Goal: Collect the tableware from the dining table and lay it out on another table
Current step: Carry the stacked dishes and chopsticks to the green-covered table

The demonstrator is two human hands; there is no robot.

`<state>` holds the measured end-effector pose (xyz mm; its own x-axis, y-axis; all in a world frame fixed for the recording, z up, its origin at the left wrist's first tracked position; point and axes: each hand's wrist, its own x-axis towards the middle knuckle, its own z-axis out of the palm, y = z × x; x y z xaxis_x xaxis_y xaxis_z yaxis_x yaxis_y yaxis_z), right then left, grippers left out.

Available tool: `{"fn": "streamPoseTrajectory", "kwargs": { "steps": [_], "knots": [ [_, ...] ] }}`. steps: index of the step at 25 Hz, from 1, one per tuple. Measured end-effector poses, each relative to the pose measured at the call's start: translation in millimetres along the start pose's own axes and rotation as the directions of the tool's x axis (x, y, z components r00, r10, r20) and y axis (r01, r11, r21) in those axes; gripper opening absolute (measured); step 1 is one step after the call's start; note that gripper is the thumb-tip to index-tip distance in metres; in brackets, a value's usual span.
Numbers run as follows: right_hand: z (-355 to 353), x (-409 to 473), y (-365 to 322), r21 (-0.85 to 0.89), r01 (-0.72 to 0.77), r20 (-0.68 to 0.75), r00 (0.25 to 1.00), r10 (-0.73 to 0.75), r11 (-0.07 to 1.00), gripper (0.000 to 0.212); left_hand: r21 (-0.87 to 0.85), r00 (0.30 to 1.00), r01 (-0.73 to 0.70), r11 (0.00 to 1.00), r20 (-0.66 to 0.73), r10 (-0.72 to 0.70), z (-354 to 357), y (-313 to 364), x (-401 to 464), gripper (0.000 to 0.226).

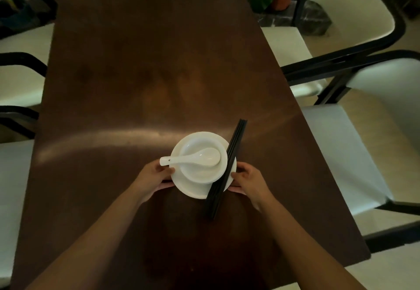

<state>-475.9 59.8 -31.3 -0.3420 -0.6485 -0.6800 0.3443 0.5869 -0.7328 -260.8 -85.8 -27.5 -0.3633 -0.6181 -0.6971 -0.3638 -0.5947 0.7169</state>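
Left hand [154, 177]: grips the plate's [195, 188] left rim.
Right hand [247, 181]: grips its right rim.
Plate: carries bowl [202, 171], spoon [193, 158], chopsticks [227, 167].

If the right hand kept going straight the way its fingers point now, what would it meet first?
The right hand points inward and left, already at the white plate's rim, so the plate comes first. Just beyond lie the black chopsticks across that rim, then the bowl.
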Motion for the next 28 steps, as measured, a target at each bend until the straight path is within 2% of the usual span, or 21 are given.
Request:
{"fn": "streamPoseTrajectory", "kwargs": {
  "steps": [5, 15, 24, 28],
  "knots": [
    [-1.0, -4.0, 2.7, 0.011, -0.004, 0.001, 1.0, 0.004, 1.0, 0.025, -0.024, 1.0, -0.007, 1.0, -0.012, 0.007, -0.1, -6.2, 2.4, 0.026],
    [-28.6, -39.1, 10.4, 0.057, 0.044, -0.09, 0.995, -0.039, 0.997, 0.022, 0.008, 0.994, -0.025, 1.0, 0.103, 0.024, 29.6, 3.0, -7.8, 0.032],
    [-86.4, -123.0, 43.4, 0.173, 0.1, -0.282, 0.958, -0.048, 0.98, 0.019, 0.176, 0.965, -0.065, 0.982, 0.262, 0.017, 107.6, 10.2, -42.3, 0.037],
    [-128.5, -170.1, 66.9, 0.222, 0.14, -0.393, 0.918, -0.043, 0.965, 0.02, 0.237, 0.921, -0.093, 0.967, 0.388, -0.007, 165.3, 8.5, -68.0, 0.04]
  ]
}}
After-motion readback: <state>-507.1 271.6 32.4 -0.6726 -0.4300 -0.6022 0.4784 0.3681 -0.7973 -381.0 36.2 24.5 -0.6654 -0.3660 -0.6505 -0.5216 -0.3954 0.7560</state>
